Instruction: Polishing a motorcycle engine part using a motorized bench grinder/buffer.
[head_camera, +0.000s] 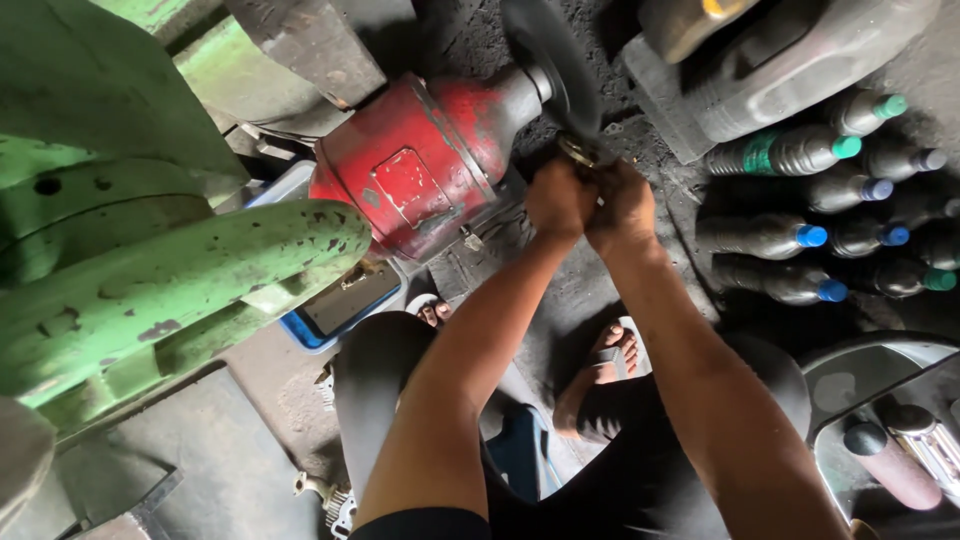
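Dark, sooty concrete floor (570, 310) fills the background, seen from above. At far left, a green machine body (150, 270) with chipped paint. Right of it, a red motor housing (420, 160) of a bench grinder, its shaft carrying a dark spinning wheel (555, 70). Below the housing, a blue tray (330, 320) lies on the floor.

Centre: left hand (560, 200) and right hand (622, 205) side by side, touching, both with the grip pressed together around a small brass-coloured ring-shaped part (580, 152). The part sits at the lower edge of the wheel, just above the knuckles; contact with the wheel appears likely, not fully resolved. Both forearms extend from near edge toward the wheel. Sandalled feet visible between the arms.

Right: rows of dark plastic bottles (800, 150) with blue and green caps, lying on their sides. Near right corner: chromed motorcycle part (920, 430).
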